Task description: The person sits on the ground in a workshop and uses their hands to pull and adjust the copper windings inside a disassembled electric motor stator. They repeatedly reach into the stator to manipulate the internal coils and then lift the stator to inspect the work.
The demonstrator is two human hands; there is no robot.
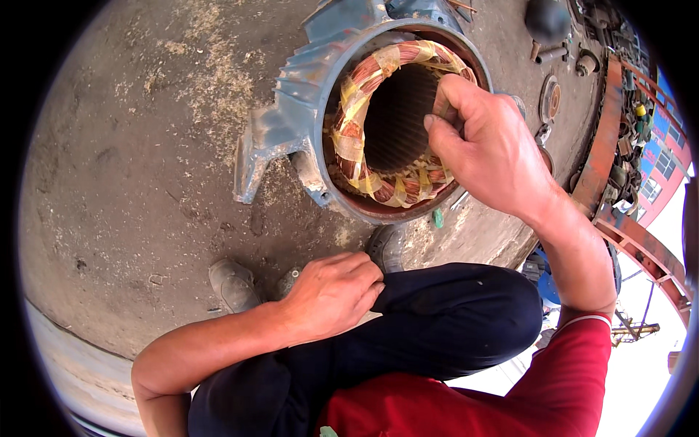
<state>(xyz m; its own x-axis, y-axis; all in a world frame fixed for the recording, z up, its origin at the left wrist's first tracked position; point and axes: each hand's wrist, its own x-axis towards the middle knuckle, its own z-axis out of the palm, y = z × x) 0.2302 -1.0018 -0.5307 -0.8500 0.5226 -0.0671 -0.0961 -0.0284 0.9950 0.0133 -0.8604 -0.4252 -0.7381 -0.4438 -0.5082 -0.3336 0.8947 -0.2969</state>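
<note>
A blue finned electric motor housing lies on the ground with its round opening facing up toward me. Inside it sits a ring of copper windings, bound with yellowish tape and partly frayed, around a dark, hollow stator core. Over the right side of that ring is my right hand, its thumb and bent fingers closed at the winding's inner edge. Whatever they grip is hidden behind the hand. My left hand rests by my knee, away from the motor, with its fingers curled in and nothing showing in them.
Pale crumbs and dust litter the concrete floor. My shoes stand just below the housing. A small green scrap lies by its rim. Metal parts, including a round flange, lie at the right, beside a rusty steel beam.
</note>
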